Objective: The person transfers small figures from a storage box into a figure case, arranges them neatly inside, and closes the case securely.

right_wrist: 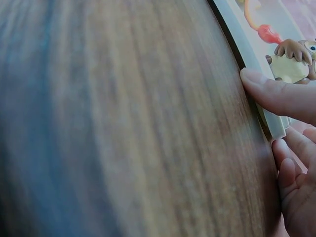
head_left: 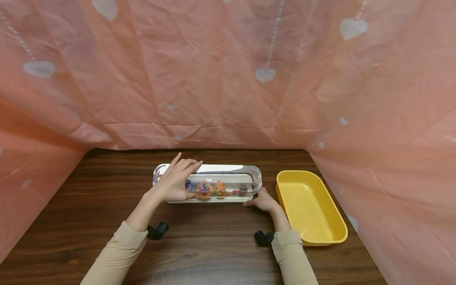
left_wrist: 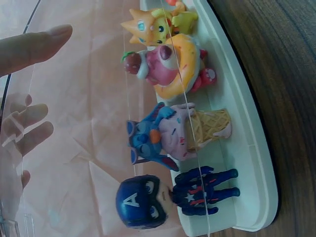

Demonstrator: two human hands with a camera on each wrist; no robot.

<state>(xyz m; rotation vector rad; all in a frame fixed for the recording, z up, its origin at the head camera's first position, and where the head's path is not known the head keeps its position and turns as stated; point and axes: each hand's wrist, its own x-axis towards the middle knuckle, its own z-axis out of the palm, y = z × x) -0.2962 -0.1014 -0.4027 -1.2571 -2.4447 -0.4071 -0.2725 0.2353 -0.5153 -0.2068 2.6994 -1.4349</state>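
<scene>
A dark wooden table (head_left: 213, 245) fills the lower half of the head view, closed in at the back and both sides by a pink cloth (head_left: 221, 79) printed with white hearts.

At the centre of the frame, toward the back edge, lies a long display case (head_left: 213, 198) with a white base and a clear cover (head_left: 246, 174). Its long axis runs left to right across the picture, parallel to the table's back edge. Inside stand small figures in a row (the left wrist view shows them best): a blue masked hero (left_wrist: 173, 195), a blue creature with an ice-cream cone (left_wrist: 173, 136), a pink bear in a doughnut (left_wrist: 170, 61) and an orange fox-like figure (left_wrist: 153, 24).

The left hand (head_left: 176, 182) lies over the left part of the clear cover, fingers straight and spread on top of it. The right hand (head_left: 261, 201) rests at the right end of the base; in the right wrist view a fingertip (right_wrist: 256, 81) presses its white edge while the other fingers curl loosely beside it.

A yellow tray (head_left: 338, 233) sits just right of the case, near but apart, angled toward the lower right. Bare table stretches to the left and in front of the case.
</scene>
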